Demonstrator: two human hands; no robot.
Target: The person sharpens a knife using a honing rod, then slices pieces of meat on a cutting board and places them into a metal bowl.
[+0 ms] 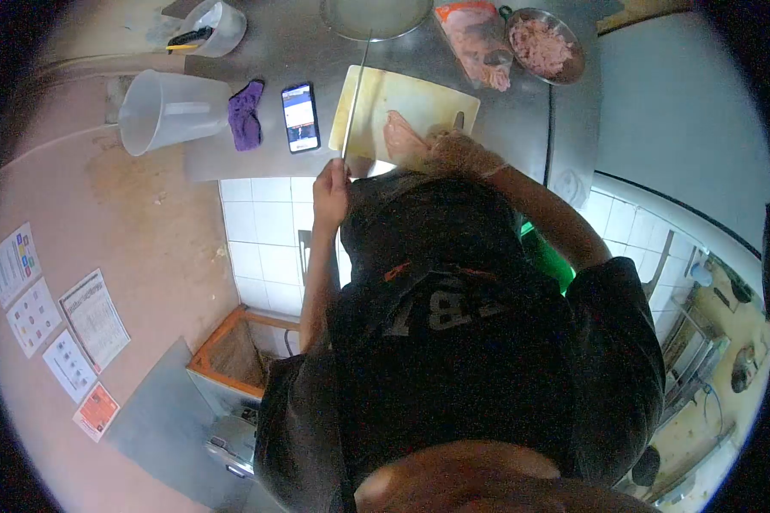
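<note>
My left hand (330, 193) is closed around the handle of a long, narrow knife (358, 96). The blade points away from me, seen nearly edge-on, along the left side of a pale cutting board (432, 91). On the board lies a piece of raw pink meat (404, 137), which looks like chicken. My right hand (460, 157) has its fingers curled at the right end of that meat, near the board's dark handle slot (459, 120). Its fingertips are partly hidden and a little blurred.
Left of the board are a phone (300, 118), a purple cloth (245, 115) and a clear plastic jug (167, 111). Behind stand a white tub (218, 30) and a round tray (376, 15). A meat bag (475, 43) and metal bowl (577, 67) of cut meat lie at back right.
</note>
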